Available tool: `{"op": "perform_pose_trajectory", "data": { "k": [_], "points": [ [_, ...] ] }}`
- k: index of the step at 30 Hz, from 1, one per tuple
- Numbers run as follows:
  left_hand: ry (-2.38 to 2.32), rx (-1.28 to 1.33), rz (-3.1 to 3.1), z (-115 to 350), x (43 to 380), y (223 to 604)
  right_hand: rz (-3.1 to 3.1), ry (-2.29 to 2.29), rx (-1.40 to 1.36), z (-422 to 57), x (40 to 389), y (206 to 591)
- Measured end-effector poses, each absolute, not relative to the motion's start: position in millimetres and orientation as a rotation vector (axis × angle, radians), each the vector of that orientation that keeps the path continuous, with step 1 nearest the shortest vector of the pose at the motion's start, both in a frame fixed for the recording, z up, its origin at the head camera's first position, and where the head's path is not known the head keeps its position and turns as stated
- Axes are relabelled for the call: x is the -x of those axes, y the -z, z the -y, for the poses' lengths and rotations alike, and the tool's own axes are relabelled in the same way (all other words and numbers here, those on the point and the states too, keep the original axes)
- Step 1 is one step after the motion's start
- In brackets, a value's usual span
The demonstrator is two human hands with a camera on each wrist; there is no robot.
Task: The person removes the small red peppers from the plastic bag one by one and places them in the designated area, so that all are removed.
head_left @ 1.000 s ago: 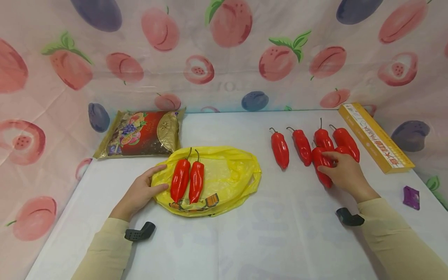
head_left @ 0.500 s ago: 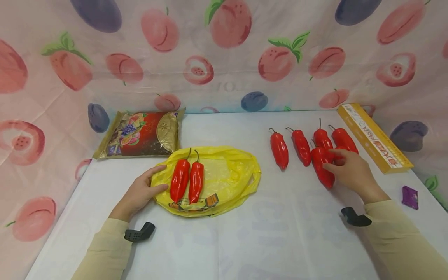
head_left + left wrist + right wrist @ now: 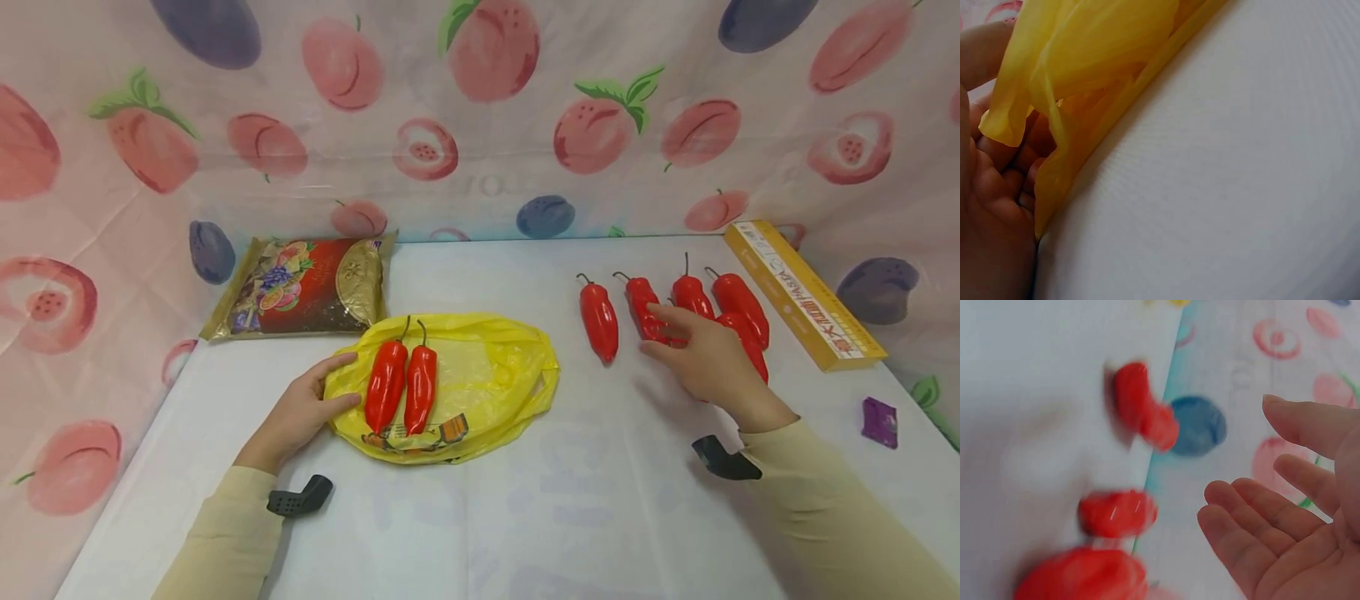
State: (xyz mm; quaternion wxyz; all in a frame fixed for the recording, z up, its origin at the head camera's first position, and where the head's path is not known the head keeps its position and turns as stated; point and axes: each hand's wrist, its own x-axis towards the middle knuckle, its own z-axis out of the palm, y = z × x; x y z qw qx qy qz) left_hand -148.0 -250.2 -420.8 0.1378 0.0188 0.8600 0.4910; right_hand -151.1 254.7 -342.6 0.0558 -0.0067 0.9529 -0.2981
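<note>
In the head view, two red chili peppers lie side by side on a flattened yellow plastic bag. My left hand holds the bag's left edge; the left wrist view has bent fingers around its folds. Further right, my right hand hovers over a group of red chili peppers, thumb and fingers apart. Nothing is in its grasp in the right wrist view. One pepper below that hand is mostly hidden. Left of it lie a single pepper and another partly covered by the fingertips.
A red-and-gold packet lies at the back left. Along the right edge rests a long yellow pasta box, with a small purple packet in front of it. A fruit-print cloth stands behind the white tabletop.
My right hand comes off the front pepper of the group and shifts left above the peppers, its fingers spreading. The left hand and bag stay put.
</note>
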Motion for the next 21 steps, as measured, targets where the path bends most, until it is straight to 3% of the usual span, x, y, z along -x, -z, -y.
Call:
{"op": "perform_pose_trajectory", "data": {
  "k": [21],
  "points": [
    [-1.452,-0.069,-2.481,250.3,148.4,424.0,-2.760,1.044,0.553,-118.8,163.2,352.4]
  ]
}}
